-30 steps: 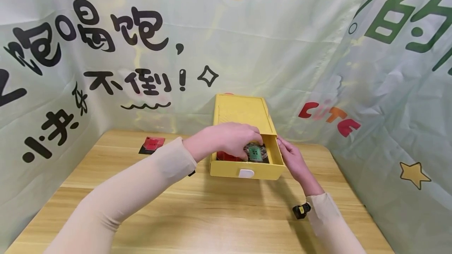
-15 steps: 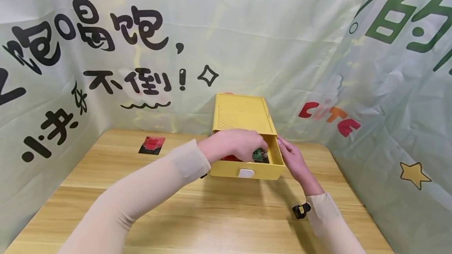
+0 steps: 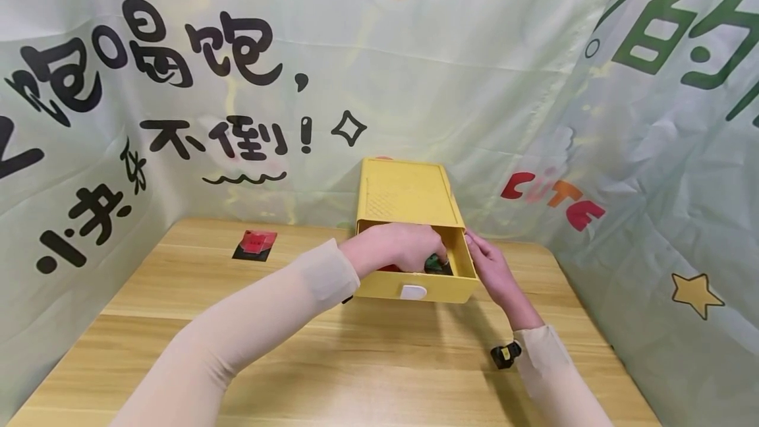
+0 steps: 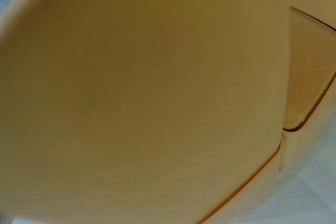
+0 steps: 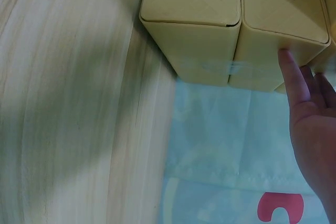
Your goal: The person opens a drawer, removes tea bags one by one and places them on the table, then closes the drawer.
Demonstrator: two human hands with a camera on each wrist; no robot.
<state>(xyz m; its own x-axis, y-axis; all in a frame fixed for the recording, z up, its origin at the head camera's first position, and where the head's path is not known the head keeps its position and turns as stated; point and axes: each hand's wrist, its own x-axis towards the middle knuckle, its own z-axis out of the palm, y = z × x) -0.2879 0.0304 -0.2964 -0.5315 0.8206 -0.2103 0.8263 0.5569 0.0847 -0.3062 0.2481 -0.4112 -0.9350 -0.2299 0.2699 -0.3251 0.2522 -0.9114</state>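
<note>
A yellow drawer unit (image 3: 409,190) stands at the back of the table with its top drawer (image 3: 441,292) pulled out. My left hand (image 3: 409,249) reaches down into this drawer, over a dark packet with a green label (image 3: 437,262); I cannot tell whether the fingers pinch it. Something red shows under the palm. Yellow plastic (image 4: 157,98) fills most of the left wrist view, which does not show the fingers at work. My right hand (image 3: 491,265) rests against the drawer unit's right side. In the right wrist view, straight fingers (image 5: 295,80) touch its yellow side.
A red and black packet (image 3: 255,244) lies on the wooden table (image 3: 356,361), left of the unit. A white tab (image 3: 413,292) sits on the drawer front. Printed cloth (image 3: 474,84) hangs behind and along both sides, close behind the unit.
My left hand has moved right and lower into the drawer, covering more of the green-labelled packet. My right hand and the drawer unit have stayed in place.
</note>
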